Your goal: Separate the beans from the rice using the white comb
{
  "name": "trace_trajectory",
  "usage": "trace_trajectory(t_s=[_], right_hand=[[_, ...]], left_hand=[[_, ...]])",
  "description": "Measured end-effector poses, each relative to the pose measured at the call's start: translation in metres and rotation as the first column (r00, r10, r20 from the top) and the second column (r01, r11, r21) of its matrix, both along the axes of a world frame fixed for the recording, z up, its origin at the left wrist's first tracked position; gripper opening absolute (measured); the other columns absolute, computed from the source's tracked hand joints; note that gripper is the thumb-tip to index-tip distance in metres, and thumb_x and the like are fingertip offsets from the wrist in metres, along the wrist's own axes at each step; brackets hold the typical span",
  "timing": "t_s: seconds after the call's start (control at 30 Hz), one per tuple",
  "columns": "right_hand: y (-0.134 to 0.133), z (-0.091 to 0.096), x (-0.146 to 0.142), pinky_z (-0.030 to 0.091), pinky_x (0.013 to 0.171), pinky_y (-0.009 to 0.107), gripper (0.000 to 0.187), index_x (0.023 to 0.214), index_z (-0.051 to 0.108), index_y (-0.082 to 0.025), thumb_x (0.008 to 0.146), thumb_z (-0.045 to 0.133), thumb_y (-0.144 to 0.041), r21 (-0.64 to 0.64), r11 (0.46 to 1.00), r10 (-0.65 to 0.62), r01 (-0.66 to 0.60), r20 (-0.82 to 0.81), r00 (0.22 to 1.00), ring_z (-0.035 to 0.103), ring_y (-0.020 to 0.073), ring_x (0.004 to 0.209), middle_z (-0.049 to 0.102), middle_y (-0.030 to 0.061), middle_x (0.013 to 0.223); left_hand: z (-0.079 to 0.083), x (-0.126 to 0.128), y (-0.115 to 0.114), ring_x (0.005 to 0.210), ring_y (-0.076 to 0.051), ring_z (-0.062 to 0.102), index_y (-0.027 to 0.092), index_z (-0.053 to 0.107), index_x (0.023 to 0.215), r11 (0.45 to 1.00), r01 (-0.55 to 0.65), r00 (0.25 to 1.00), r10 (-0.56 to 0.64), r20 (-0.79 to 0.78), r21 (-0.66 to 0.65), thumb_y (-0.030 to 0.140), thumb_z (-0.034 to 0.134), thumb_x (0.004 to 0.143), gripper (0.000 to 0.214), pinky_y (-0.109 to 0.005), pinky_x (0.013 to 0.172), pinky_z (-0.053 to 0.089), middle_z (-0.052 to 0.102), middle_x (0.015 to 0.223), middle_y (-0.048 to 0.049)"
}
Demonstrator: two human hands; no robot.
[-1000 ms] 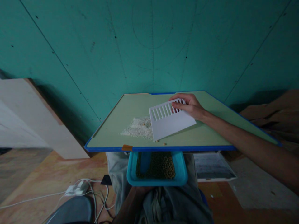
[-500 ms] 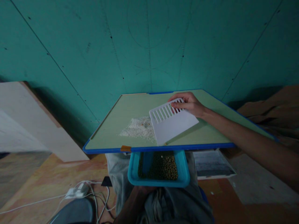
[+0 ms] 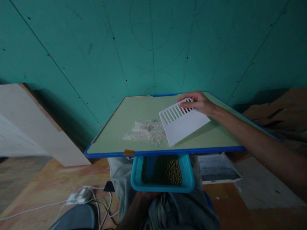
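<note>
My right hand (image 3: 195, 103) grips a white plastic scraper (image 3: 184, 124) by its slotted edge, thumb on the near face. The scraper is tilted over a pale green tabletop (image 3: 110, 134), its lower corner close to the front edge. Left of it lies a spread of small white grains (image 3: 144, 131), like rice, with a few darker bits on top. My left hand (image 3: 148, 194) is under the near side of a blue tray (image 3: 163, 188), holding it below the table edge; its fingers are hidden. In the tray are green beans (image 3: 160, 171) and tan beans (image 3: 174, 172).
Blue edging (image 3: 103, 155) runs along the table front, with a piece of orange tape (image 3: 129, 152). A green wall (image 3: 153, 48) stands behind. White cables and a power strip (image 3: 79, 196) lie on the floor at left, near a leaning board (image 3: 40, 127).
My right hand has moved the scraper a little right and away from the front edge. A small bean near its lower corner is no longer visible. The left hand and tray stay put.
</note>
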State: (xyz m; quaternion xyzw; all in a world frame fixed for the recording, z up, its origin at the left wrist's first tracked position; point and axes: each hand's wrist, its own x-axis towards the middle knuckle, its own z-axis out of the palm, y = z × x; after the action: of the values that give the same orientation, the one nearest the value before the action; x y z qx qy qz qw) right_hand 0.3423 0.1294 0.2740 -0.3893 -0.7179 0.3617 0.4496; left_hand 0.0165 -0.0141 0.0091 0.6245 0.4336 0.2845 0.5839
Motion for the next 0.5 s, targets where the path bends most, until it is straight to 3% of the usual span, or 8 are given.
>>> trace_trajectory(t_s=[0.13,0.23,0.3,0.4,0.5], right_hand=[[0.000,0.002,-0.001,0.043,0.052,0.026,0.034,0.089,0.077,-0.019,0.068,0.087,-0.043,-0.003,0.998,-0.063,0.062,-0.076,0.995,0.061,0.0148,0.057,0.070,0.0033,0.070],[0.002,0.003,0.002,0.045,0.054,0.027,0.036,0.090,0.076,-0.018,0.067,0.088,-0.044,0.010,0.993,-0.113,0.113,-0.068,0.991,0.061,0.0155,0.059,0.069,0.0042,0.071],[0.003,0.004,0.005,0.045,0.054,0.028,0.037,0.091,0.076,-0.018,0.069,0.087,-0.045,0.028,0.991,-0.130,0.131,-0.041,0.991,0.060,0.0157,0.059,0.069,0.0049,0.070],[0.005,0.003,0.007,0.045,0.053,0.028,0.035,0.092,0.076,-0.019,0.070,0.087,-0.044,0.039,0.989,-0.139,0.140,-0.025,0.990,0.060,0.0162,0.060,0.069,0.0052,0.071],[0.005,0.001,0.007,0.047,0.055,0.028,0.034,0.091,0.076,-0.020,0.070,0.087,-0.044,0.035,0.992,-0.125,0.125,-0.014,0.992,0.063,0.0170,0.061,0.070,0.0047,0.073]], left_hand=[[-0.010,0.004,0.013,0.113,-0.024,0.064,0.023,0.062,0.125,0.989,0.041,0.992,-0.023,0.123,-0.144,0.039,0.062,0.095,0.034,-0.047,0.095,0.055,0.063,0.134,-0.0096],[-0.014,0.009,0.020,0.122,-0.029,0.062,0.027,0.069,0.118,0.966,0.087,0.979,-0.038,0.203,-0.242,0.059,0.056,0.093,0.043,-0.055,0.109,0.047,0.068,0.133,-0.0088],[-0.014,0.012,0.021,0.129,-0.033,0.058,0.030,0.074,0.113,0.933,0.097,0.958,0.007,0.287,-0.347,0.074,0.056,0.083,0.056,-0.056,0.117,0.039,0.074,0.126,-0.0063],[-0.009,0.017,0.020,0.135,-0.035,0.054,0.031,0.075,0.113,0.869,0.091,0.912,0.123,0.392,-0.486,0.080,0.065,0.069,0.066,-0.056,0.120,0.037,0.078,0.119,-0.0052],[-0.004,0.020,0.019,0.136,-0.036,0.053,0.031,0.076,0.110,0.869,0.059,0.904,0.162,0.397,-0.490,0.083,0.064,0.064,0.071,-0.055,0.120,0.037,0.079,0.117,-0.0059]])
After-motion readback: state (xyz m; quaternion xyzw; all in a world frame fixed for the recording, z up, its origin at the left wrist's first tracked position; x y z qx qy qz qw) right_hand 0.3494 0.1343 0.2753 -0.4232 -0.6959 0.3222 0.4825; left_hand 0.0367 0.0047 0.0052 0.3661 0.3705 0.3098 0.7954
